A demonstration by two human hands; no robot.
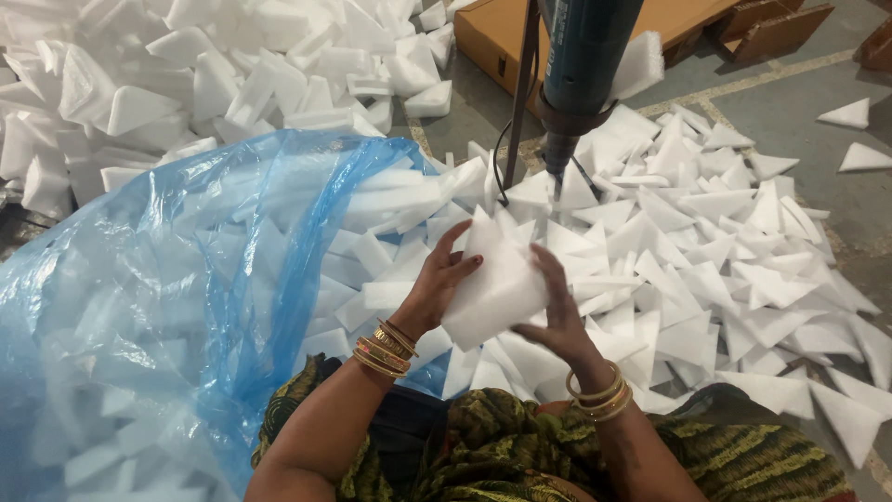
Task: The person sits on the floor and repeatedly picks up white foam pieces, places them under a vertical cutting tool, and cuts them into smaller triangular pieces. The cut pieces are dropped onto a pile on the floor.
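Both hands hold one white foam piece [497, 284], roughly triangular and folded, just below the tip of a teal heat tool [581, 65] that hangs nozzle-down on a stand. My left hand [437, 288] grips the piece's left edge with fingers curled over it. My right hand [557, 316] presses on its right side. Gold bangles sit on both wrists. The nozzle [556, 167] is a little above and to the right of the piece.
A big blue plastic bag [167, 307] full of foam pieces lies open at the left. Loose white foam triangles [725, 251] cover the floor at the right. More foam is heaped at the back left [186, 74]. Cardboard boxes [502, 33] stand behind the tool.
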